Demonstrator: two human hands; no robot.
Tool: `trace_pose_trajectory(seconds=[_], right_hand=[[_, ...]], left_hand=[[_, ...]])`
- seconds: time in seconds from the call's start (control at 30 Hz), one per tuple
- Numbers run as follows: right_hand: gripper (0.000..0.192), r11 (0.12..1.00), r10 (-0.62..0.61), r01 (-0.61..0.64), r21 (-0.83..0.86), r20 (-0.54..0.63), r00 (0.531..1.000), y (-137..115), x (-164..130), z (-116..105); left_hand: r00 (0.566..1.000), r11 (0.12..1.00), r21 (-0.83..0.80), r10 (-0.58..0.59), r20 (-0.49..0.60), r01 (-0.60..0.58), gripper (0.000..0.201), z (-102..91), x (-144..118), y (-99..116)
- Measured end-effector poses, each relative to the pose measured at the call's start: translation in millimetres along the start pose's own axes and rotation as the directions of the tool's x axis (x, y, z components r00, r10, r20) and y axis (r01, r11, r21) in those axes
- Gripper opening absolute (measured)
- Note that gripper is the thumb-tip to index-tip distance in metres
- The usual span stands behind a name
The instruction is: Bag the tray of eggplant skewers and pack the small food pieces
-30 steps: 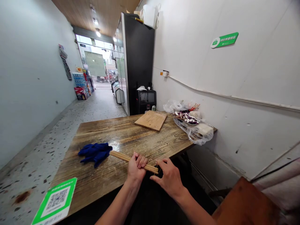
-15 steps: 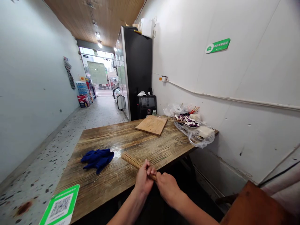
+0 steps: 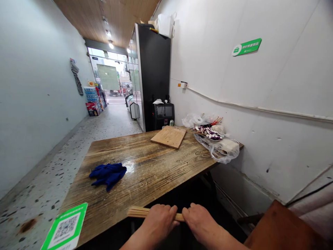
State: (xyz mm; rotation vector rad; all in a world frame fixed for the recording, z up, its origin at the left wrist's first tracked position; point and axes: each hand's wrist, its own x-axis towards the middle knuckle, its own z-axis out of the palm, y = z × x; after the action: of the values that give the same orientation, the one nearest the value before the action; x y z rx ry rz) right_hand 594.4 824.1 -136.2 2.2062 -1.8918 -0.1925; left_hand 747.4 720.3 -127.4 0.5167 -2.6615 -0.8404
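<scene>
A bundle of thin wooden skewers [image 3: 137, 211] lies nearly level in front of the table's near edge. My left hand [image 3: 160, 219] is closed around its middle, knuckles up. At the bundle's right end, my right hand [image 3: 198, 219] is wrapped around the sticks and hides their tips. A short stretch of skewers shows between the two hands. On the wooden table [image 3: 145, 173], a crumpled dark blue cloth or glove [image 3: 108, 175] lies to the left, apart from both hands.
A wooden board [image 3: 169, 136] lies at the table's far side. Beside it, plastic bags [image 3: 223, 152] and skewered purple-and-white slices [image 3: 208, 132] sit by the wall. A green QR-code sign [image 3: 66, 227] is at the near left corner. A brown chair [image 3: 278, 229] stands at right.
Both hands have come down and nearer to me with the skewers. The bundle has turned from slanting to nearly level. My left hand has rolled from palm up to knuckles up.
</scene>
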Motion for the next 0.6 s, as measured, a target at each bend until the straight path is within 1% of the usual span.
trace_pose_trajectory(seconds=[0.03, 0.07, 0.13, 0.23, 0.33, 0.43, 0.5, 0.57, 0.6], right_hand=[[0.012, 1.0, -0.013, 0.012, -0.02, -0.014, 1.0, -2, -1, -3], [0.011, 0.999, -0.022, 0.021, -0.033, -0.029, 0.999, -3, -2, -6], [0.011, 0.998, -0.049, 0.047, -0.045, -0.054, 0.997, -2, -6, -9], [0.01, 0.995, -0.093, 0.091, -0.032, -0.073, 0.993, 0, -9, -10], [0.01, 0.995, -0.099, 0.098, -0.016, -0.051, 0.994, -1, -7, -8], [0.01, 0.996, -0.092, 0.092, -0.001, -0.002, 0.996, -2, -5, -11], [0.008, 0.995, -0.061, 0.06, 0.079, 0.02, 0.998, 1, -8, -20], [0.008, 0.97, 0.044, -0.046, 0.237, 0.015, 0.999, 7, -13, -32], [0.01, 0.936, 0.111, -0.107, 0.335, 0.005, 0.994, 10, -17, -38]], left_hand=[[0.999, 1.0, 0.0, 0.012, 0.03, -0.012, 0.024, 3.3, 2, 1], [0.998, 0.999, -0.014, 0.036, 0.047, -0.035, 0.027, 6.8, 2, 2], [0.997, 0.996, -0.062, 0.059, 0.048, -0.056, 0.032, 13.6, 1, 6], [0.997, 0.992, -0.128, 0.029, 0.068, -0.02, 0.032, 20.5, -1, 11], [0.997, 0.988, -0.157, 0.003, 0.083, 0.01, 0.032, 24.5, 1, 13], [0.998, 0.988, -0.152, 0.011, 0.065, -0.001, 0.033, 27.3, 3, 8], [0.998, 0.989, -0.146, -0.002, 0.062, 0.011, 0.035, 27.8, 2, 3], [0.997, 0.98, -0.195, -0.021, 0.072, 0.034, 0.039, 26.3, -1, -2], [0.997, 0.965, -0.26, -0.016, 0.08, 0.036, 0.042, 24.7, -2, -3]])
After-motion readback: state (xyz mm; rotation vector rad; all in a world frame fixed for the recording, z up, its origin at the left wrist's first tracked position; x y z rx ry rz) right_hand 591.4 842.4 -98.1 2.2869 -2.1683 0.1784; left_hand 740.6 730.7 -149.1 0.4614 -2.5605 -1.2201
